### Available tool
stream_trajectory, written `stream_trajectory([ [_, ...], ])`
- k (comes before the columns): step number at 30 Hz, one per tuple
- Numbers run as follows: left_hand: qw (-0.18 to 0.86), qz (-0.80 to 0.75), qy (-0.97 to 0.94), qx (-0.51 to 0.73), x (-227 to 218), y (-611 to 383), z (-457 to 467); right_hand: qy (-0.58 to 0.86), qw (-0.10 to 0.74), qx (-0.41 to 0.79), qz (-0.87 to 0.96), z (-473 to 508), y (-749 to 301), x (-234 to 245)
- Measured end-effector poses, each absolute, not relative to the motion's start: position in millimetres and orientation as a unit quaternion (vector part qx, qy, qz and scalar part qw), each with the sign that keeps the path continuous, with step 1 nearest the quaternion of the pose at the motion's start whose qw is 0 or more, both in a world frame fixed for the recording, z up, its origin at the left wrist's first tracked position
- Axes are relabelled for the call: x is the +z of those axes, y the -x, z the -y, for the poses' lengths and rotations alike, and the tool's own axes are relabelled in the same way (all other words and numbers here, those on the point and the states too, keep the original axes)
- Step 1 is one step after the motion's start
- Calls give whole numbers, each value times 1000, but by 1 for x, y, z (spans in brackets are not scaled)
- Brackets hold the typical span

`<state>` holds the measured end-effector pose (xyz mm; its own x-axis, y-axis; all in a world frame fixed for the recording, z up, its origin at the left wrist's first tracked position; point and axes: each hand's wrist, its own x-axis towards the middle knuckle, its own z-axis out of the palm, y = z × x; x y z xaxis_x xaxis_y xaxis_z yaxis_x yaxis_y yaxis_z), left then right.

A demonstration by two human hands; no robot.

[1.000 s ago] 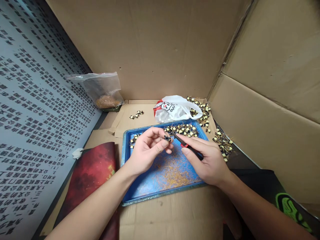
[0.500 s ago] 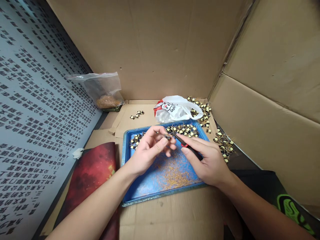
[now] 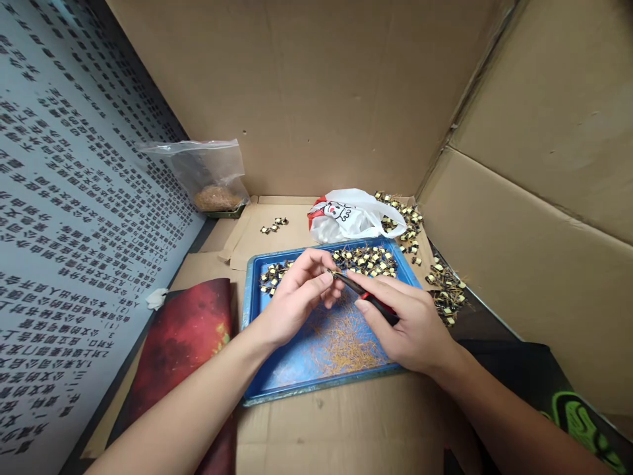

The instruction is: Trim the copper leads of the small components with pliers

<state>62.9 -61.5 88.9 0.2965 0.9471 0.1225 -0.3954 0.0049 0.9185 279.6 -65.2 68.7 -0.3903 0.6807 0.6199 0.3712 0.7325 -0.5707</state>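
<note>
My left hand (image 3: 301, 297) is closed, pinching a small transformer-like coil part (image 3: 332, 271) between thumb and fingertips; most of the part is hidden. Wrapped in my right hand (image 3: 413, 323) is a pair of wire cutters (image 3: 378, 306) with red and black handles. Its dark tip points left and meets the part at my left fingertips. Both hands are above a blue tray (image 3: 277, 398). Along the tray's far side lie many black coil parts with yellow tops (image 3: 368, 260). Loose copper-coloured wire bits (image 3: 349, 346) cover its middle and near right.
Behind the tray sits a white plastic bag (image 3: 346, 214). More coil parts (image 3: 448, 290) are heaped to the right, with several (image 3: 274, 225) at back left. A clear bag of wire bits (image 3: 217, 196) stands at far left. Cardboard walls (image 3: 306, 99) enclose the back and right.
The cutters have moved left, and their tip now reaches the part in my left hand. The view has shifted slightly. My left hand keeps its pinch.
</note>
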Motion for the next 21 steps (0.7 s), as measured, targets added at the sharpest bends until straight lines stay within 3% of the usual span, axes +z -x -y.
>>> stream_trajectory([
  [21,623,-288,-505,524,87,-62,62,327,464,214,795,67,-279,73],
])
